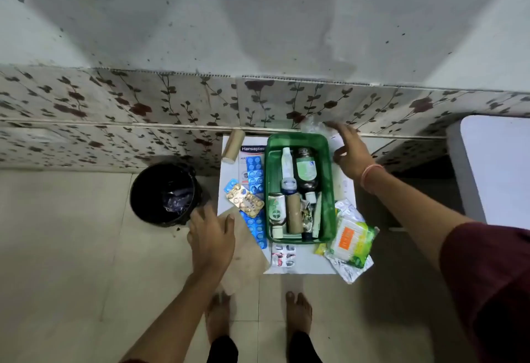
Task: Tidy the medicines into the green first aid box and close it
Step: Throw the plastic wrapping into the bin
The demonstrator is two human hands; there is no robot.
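Observation:
The green first aid box (329,190) stands open on a small white table (304,268), holding bottles, a brown roll and tubes. Left of it lie blue blister strips (254,173), a gold blister strip (244,200), a Hansaplast box (252,149) and a tan roll (233,147). A green and white packet (352,241) and a small blister card (283,255) lie at the front right. My left hand (210,236) hovers open over the table's front left corner. My right hand (348,150) is spread open by the box's far right corner, near a blurred clear wrapper (312,125).
A black waste bin (163,193) stands on the tiled floor left of the table. A floral-tiled wall (114,110) runs behind the table. A white object (499,167) sits at the right. My bare feet (298,314) are below the table's front edge.

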